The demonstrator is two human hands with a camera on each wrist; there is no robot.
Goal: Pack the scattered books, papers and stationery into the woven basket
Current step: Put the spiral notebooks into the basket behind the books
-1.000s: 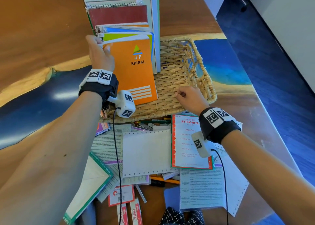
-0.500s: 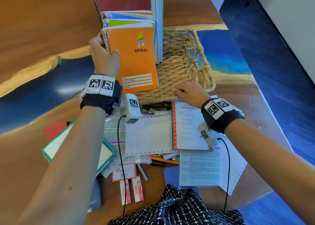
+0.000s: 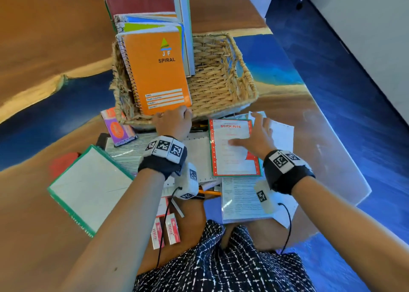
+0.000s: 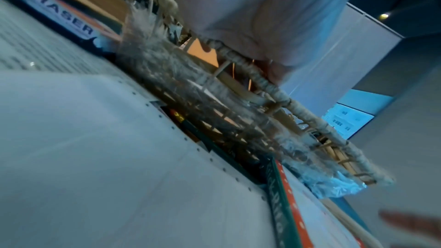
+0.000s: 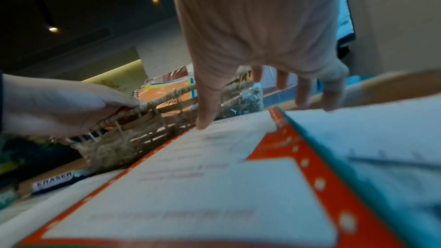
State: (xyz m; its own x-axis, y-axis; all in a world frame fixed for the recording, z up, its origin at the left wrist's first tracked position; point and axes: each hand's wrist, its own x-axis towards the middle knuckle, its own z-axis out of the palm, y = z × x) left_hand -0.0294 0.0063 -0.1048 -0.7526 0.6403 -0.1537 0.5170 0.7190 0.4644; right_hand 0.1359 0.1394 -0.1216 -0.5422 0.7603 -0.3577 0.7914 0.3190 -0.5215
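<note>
Two hands: your left hand [image 3: 174,123] pinches the woven basket [image 3: 223,79] rim, steadying it; right hand [image 3: 257,137], spread, flattens the sticker pad [image 3: 232,159] at 5 o'clock.

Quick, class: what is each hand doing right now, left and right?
Left hand: fingers curled over the near rim of the woven basket, gripping it.
Right hand: open, fingers spread on the Stick-Rite pad.

Left hand [image 3: 174,121] fingertips hidden behind basket [image 3: 221,75] rim.
</note>
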